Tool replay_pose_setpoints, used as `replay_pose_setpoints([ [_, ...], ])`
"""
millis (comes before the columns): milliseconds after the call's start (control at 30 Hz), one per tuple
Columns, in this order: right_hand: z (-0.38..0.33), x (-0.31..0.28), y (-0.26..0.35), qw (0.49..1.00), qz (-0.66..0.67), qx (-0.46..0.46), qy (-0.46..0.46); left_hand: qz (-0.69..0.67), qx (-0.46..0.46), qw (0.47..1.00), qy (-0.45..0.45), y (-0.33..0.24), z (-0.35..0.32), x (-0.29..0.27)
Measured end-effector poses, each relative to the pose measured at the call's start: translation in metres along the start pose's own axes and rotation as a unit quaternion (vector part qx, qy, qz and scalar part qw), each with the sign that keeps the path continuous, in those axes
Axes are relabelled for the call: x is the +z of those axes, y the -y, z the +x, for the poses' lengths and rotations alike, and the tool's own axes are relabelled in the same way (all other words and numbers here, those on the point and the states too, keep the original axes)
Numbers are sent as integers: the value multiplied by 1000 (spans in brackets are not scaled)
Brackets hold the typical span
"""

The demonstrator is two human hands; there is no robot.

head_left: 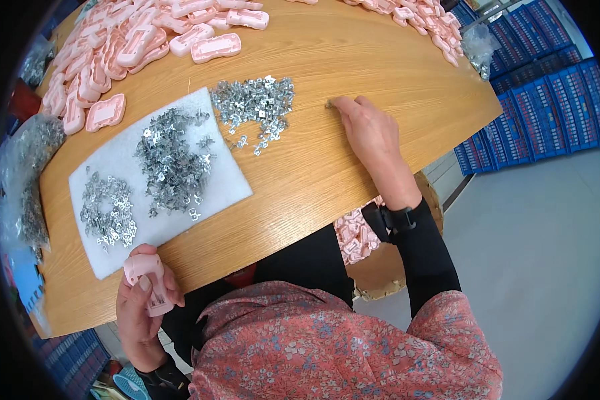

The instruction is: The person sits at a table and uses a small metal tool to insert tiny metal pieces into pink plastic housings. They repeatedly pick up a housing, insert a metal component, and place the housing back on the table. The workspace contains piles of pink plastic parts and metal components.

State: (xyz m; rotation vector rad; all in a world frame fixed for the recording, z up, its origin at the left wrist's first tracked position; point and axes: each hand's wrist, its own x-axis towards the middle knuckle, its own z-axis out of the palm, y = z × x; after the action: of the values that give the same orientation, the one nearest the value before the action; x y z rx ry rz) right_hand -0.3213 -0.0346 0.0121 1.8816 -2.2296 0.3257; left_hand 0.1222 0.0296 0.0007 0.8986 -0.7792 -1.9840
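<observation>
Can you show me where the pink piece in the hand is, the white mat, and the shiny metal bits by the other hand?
pink piece (145, 269): head view, its rounded top end.
white mat (227, 180): head view, bare right part.
metal bits (255, 103): head view, middle of the pile.

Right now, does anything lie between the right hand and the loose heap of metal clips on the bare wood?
Nothing visible does. Only bare tabletop separates the right hand from the metal clip heap; its fingertips already pinch one small piece.

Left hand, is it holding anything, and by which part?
The left hand holds a small pink plastic casing, grip around its lower end, thumb across the front. The upper end sticks out above the fingers.
</observation>
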Motion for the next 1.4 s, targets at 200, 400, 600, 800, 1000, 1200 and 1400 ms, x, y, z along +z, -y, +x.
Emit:
replay_pose_setpoints([
  [200,11,5,-5,982,178,69,9,-4,8,1000,-1,0,0,1],
  [400,25,10,-3,978,205,-9,47,-10,1,1000,-2,-1,0,0],
  [600,26,0,-3,981,177,-29,77,-15,5,1000,-2,0,-1,0],
  [800,-29,-17,-7,975,168,-141,40,-9,10,1000,3,0,-2,-2],
  [1000,-84,-57,17,949,224,-195,102,-1,13,1000,16,1,-1,-2],
  [1200,-132,-44,27,940,221,-258,39,8,18,1000,6,1,-2,0],
  [1400,-99,-79,26,958,254,-115,-64,10,20,1000,-8,-1,-3,4],
])
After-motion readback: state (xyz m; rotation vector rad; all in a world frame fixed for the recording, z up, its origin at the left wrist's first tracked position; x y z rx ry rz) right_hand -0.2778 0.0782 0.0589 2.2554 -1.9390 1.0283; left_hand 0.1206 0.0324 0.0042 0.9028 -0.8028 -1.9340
